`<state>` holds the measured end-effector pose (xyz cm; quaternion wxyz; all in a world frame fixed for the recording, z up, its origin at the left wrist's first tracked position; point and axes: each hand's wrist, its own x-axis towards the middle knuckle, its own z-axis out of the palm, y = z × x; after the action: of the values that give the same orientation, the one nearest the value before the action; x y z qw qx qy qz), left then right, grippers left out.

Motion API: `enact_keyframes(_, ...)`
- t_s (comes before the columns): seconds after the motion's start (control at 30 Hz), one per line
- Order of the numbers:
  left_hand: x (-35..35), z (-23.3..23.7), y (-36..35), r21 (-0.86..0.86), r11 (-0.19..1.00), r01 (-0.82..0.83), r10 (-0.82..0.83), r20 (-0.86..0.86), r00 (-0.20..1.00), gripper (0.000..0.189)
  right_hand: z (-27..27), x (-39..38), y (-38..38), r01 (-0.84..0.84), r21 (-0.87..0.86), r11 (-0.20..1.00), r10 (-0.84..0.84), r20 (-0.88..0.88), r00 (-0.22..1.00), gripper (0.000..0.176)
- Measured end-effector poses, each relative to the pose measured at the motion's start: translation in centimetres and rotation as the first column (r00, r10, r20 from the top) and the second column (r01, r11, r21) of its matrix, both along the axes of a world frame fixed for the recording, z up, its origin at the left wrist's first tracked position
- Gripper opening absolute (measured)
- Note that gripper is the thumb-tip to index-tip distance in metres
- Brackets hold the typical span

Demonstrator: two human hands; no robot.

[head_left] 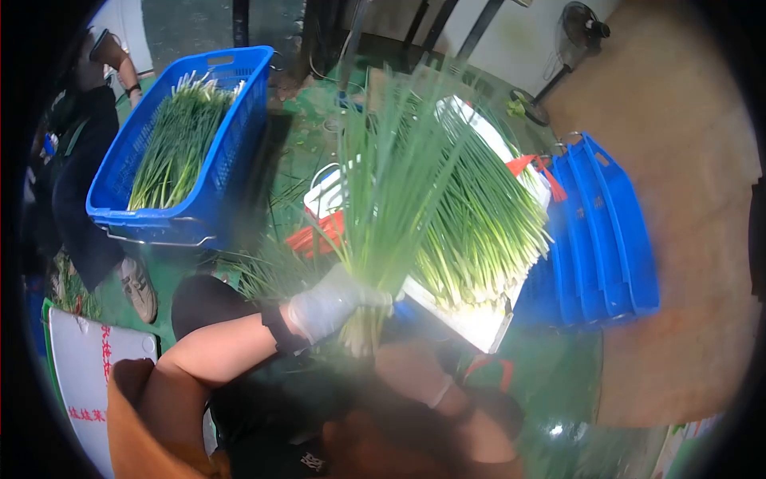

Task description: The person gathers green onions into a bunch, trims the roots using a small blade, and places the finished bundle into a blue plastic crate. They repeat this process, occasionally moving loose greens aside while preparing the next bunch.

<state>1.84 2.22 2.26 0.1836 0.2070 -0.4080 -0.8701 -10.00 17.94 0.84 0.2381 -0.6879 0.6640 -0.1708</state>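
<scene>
My left hand (329, 302), in a pale glove, is closed around an upright bunch of green onions (391, 191), with the leaves fanning upward and the root ends pointing down. Close to those root ends is my right hand (411, 371), smeared by motion; its fingers cannot be made out. Just beyond, a large pile of green onions (479, 215) lies on a white board (484, 329), white ends toward me. Red plastic strips (317, 234) lie beside the bunch, and more red strips (536, 169) hang at the pile's right side.
A blue crate (227, 160) holding green onions stands at the back left, near another person (80, 160). Nested blue crates (610, 231) stand at the right. A fan (578, 32) is at the back. Loose green leaves (275, 271) litter the green floor. A white box (104, 359) lies at lower left.
</scene>
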Motion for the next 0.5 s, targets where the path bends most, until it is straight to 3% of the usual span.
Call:
enact_keyframes(0.1,0.6,-0.1,0.8,-0.012,1.000,0.002,-0.002,-0.020,1.000,0.037,-3.2,0.2,0.4,-0.183,0.046,0.982,0.178,0.095,0.979,0.015)
enact_keyframes(0.13,0.8,-0.1,0.8,-0.017,1.000,-0.019,0.020,0.021,1.000,0.037,-2.6,0.1,0.5,-0.174,-0.017,0.985,0.165,0.407,0.899,0.016)
enact_keyframes(0.17,0.8,-0.2,0.7,-0.018,0.999,-0.027,0.028,0.055,0.998,0.037,0.4,0.3,0.6,-0.131,0.223,0.966,-0.050,0.658,0.751,0.018)
enact_keyframes(0.2,0.7,-0.7,0.1,0.006,1.000,-0.029,0.029,-0.014,0.999,0.036,3.3,0.5,0.6,-0.087,0.451,0.888,-0.341,0.774,0.534,0.020)
enact_keyframes(0.23,0.4,-1.4,-0.6,0.033,0.999,-0.019,0.022,-0.084,0.996,0.036,2.9,0.3,0.5,-0.074,0.459,0.885,-0.355,0.770,0.531,0.020)
enact_keyframes(0.27,0.2,-2.0,-0.9,0.188,0.980,-0.062,0.090,-0.143,0.986,0.036,1.8,0.1,0.6,-0.019,0.454,0.891,-0.401,0.805,0.438,0.021)
enact_keyframes(0.3,0.5,-0.8,-1.2,0.139,0.987,-0.086,0.101,-0.105,0.989,0.035,1.2,0.0,0.7,0.038,0.454,0.890,-0.439,0.833,0.338,0.022)
enact_keyframes(0.33,0.8,0.3,-1.1,0.188,0.978,-0.088,0.110,-0.110,0.988,0.035,0.9,0.3,0.9,0.181,0.425,0.887,-0.462,0.823,0.330,0.019)
enact_keyframes(0.47,1.0,0.8,-0.4,0.212,0.975,-0.062,0.081,-0.083,0.993,0.037,0.4,0.2,0.2,0.223,0.225,0.949,-0.315,0.735,0.601,0.022)
enact_keyframes(0.5,1.0,0.6,-0.2,0.188,0.981,-0.044,0.058,-0.069,0.996,0.037,-0.5,-0.1,0.2,0.127,0.014,0.992,-0.113,0.556,0.823,0.018)
